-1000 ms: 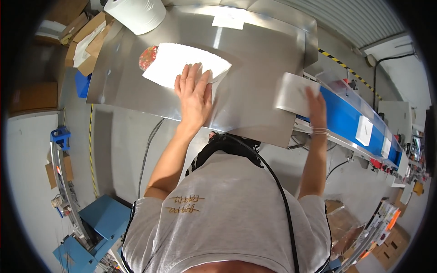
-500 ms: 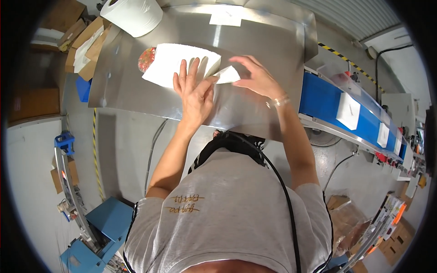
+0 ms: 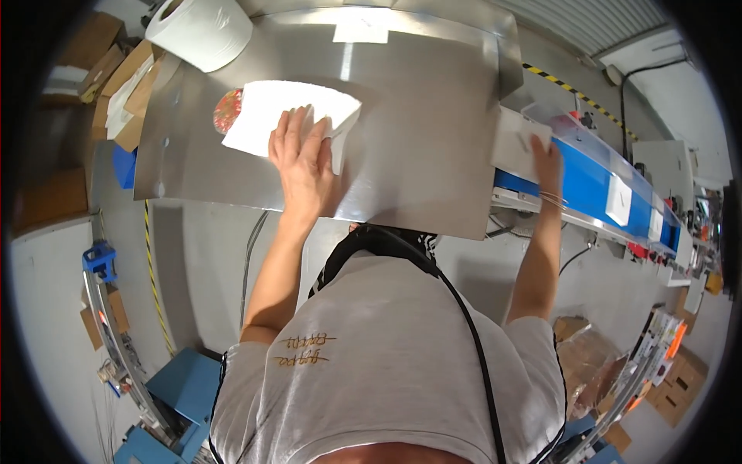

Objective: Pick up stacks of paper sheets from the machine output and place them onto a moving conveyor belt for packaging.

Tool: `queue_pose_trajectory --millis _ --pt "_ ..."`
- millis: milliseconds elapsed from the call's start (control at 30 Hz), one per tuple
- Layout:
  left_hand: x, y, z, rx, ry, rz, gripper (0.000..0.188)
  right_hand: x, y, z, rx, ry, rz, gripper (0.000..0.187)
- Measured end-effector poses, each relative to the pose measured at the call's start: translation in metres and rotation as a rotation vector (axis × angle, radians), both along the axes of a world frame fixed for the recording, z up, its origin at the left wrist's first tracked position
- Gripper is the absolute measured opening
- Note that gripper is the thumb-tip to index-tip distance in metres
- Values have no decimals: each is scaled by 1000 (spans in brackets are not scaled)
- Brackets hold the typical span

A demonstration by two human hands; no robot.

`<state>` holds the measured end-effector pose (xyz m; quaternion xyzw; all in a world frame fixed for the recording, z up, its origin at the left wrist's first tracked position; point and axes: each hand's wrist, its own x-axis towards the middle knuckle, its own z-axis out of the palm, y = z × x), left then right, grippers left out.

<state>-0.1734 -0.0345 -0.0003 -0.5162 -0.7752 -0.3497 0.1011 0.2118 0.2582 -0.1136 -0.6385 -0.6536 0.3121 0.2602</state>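
My left hand [image 3: 300, 166] lies with its fingers stretched over a white sheet-like stack [image 3: 287, 116] on the steel table [image 3: 417, 131]. The stack's right edge hangs loose beside my fingers. A round, clear-looking piece with red and green specks [image 3: 228, 112] shows past the stack's left edge, the rest of it covered. Off to the right, my right hand [image 3: 547, 164] grips the edge of a white flat packet [image 3: 519, 143] at the near end of the blue conveyor belt [image 3: 583, 174]. Motion blurs this hand and the packet.
A large white roll [image 3: 199, 32] stands at the table's far left corner. A white paper [image 3: 361, 25] lies at the far edge. More white packets [image 3: 617, 199] sit along the belt. Cardboard boxes [image 3: 127, 100] are stacked left of the table. A black cable [image 3: 471, 309] runs down my front.
My right hand has moved from beside the stack to the conveyor and taken hold of the nearest white packet, which is now partly off the belt toward the table. My left hand stays on the stack.
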Motion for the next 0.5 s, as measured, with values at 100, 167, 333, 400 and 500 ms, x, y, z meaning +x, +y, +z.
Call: queue_pose_trajectory --millis 100,167,333,400,500 --pt "1 -1 0 3 -32 22 31 -46 -42 64 383 -845 -164 69" --pt "1 1 1 8 -55 2 29 -68 -36 61 515 -369 266 54" --pt "-1 -2 2 -48 -20 -18 28 -229 -107 96 121 231 1027 51" --pt "-2 -1 4 -71 4 -60 29 -260 -118 91 66 288 1051 50" --pt "-6 1 6 -63 -20 -43 47 -269 -112 70 334 235 1107 51"
